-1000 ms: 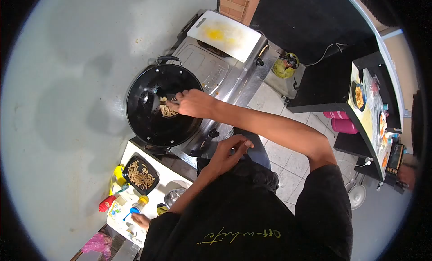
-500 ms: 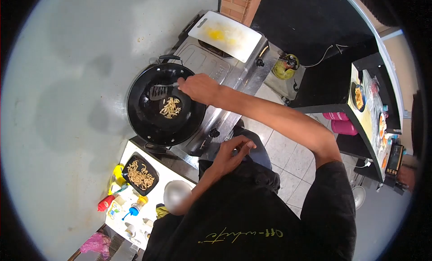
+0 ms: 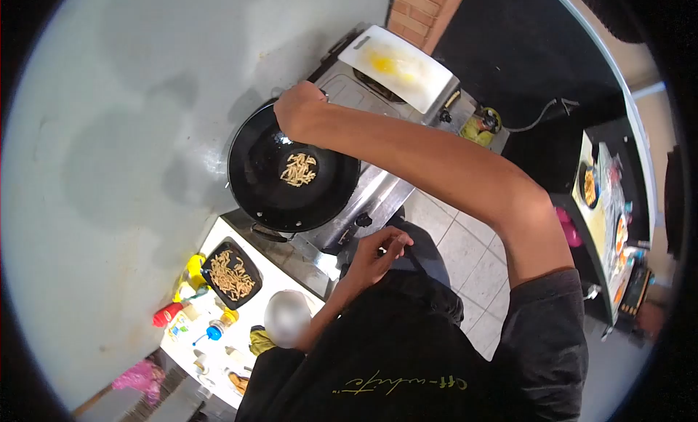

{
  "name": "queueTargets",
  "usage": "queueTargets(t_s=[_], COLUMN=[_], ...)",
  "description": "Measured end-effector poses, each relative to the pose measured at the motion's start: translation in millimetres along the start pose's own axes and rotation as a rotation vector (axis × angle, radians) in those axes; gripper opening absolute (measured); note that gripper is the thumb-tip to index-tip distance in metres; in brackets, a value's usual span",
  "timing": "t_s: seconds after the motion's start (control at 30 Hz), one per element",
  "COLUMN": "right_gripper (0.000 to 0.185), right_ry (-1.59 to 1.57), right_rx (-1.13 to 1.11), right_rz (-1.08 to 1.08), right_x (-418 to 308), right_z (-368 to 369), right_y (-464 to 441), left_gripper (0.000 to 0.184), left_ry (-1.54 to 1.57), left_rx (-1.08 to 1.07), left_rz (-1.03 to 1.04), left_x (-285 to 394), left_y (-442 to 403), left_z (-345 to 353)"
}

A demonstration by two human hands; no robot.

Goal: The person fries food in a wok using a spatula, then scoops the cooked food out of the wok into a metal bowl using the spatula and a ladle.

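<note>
Most of the view's left side = grey wall (image 3: 123, 226), w/ soft shadows. Steel stove (image 3: 382, 186) runs diag. next to it. White table (image 3: 273, 273) at btm left, just beside stove. R arm (image 3: 436, 160) crosses over stove; sleeve (image 3: 542, 335) is black.

Wok (image 3: 251, 167), black, sits on stove nr wall, loop handle (image 3: 273, 234) on the table side. White board (image 3: 396, 62) lies on stove's other end, yellow stain approx mid-board. Black tray (image 3: 235, 303) on table holds a spread of brownish strips (image 3: 231, 274). Round metal item (image 3: 286, 319), blurred (bowl or lid, can't tell), is right by the L forearm (image 3: 331, 309).

Hands well apart. R hand (image 3: 298, 113) is over the wok's upper rim, back of hand to cam; fingers hidden, so can't tell what it grips, if anything. L hand (image 3: 372, 262) hangs nr the waist, well clear of wok, half-open w/ fingers loosely bent.

Yellow bottle (image 3: 195, 269), red bottle (image 3: 168, 314) & blue-capped bottle (image 3: 214, 330) are on table, nr tray. Pale strips (image 3: 299, 170) lie in a small heap, approx mid-wok, below R hand in view.
</note>
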State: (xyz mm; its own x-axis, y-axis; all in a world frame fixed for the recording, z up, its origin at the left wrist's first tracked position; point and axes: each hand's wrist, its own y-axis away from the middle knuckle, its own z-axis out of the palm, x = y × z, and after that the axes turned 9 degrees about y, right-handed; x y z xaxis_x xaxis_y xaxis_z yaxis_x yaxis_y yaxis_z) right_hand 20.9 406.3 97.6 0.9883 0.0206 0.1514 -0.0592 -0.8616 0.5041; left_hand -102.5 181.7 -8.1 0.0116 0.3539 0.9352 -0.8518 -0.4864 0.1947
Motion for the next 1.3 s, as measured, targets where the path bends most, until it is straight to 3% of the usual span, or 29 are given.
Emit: queueTargets(t_s=[0.13,0.27,0.33,0.4,0.57,0.83,0.9,1.1,1.3], right_gripper=[0.026,0.026,0.027,0.028,0.025,0.03,0.033,0.036,0.024], right_ry=[-0.052,-0.161,-0.278,-0.289,-0.117,0.061,0.123,-0.142,-0.082], right_rx=[0.193,-0.006,0.186,0.048,0.026,0.118,-0.005,-0.126,0.075], right_rz=[-0.132,-0.212,-0.236,-0.233,-0.21,-0.359,-0.358,-0.459,-0.585], right_x=[-19,4,31,57,83,16,2,32,68], right_z=[27,52,70,58,30,5,6,22,8], right_y=[-18,-27,-11,5,-15,-42,-45,-49,-53], left_gripper=[0.027,0.025,0.026,0.028,0.024,0.028,0.03,0.03,0.029], left_ry=[0.084,0.128,0.101,0.114,0.235,0.165,0.15,0.246,0.267], left_rx=[0.184,0.387,0.48,0.627,0.867,0.973,1.02,1.235,1.268], left_rz=[-0.018,0.068,0.109,0.141,0.141,0.144,0.124,0.109,0.152], left_x=[-5,-9,-9,-21,-28,-3,-1,-14,-29], left_y=[21,53,69,81,87,51,47,54,70], left_z=[-11,-18,-25,-30,-40,-16,-8,22,36])
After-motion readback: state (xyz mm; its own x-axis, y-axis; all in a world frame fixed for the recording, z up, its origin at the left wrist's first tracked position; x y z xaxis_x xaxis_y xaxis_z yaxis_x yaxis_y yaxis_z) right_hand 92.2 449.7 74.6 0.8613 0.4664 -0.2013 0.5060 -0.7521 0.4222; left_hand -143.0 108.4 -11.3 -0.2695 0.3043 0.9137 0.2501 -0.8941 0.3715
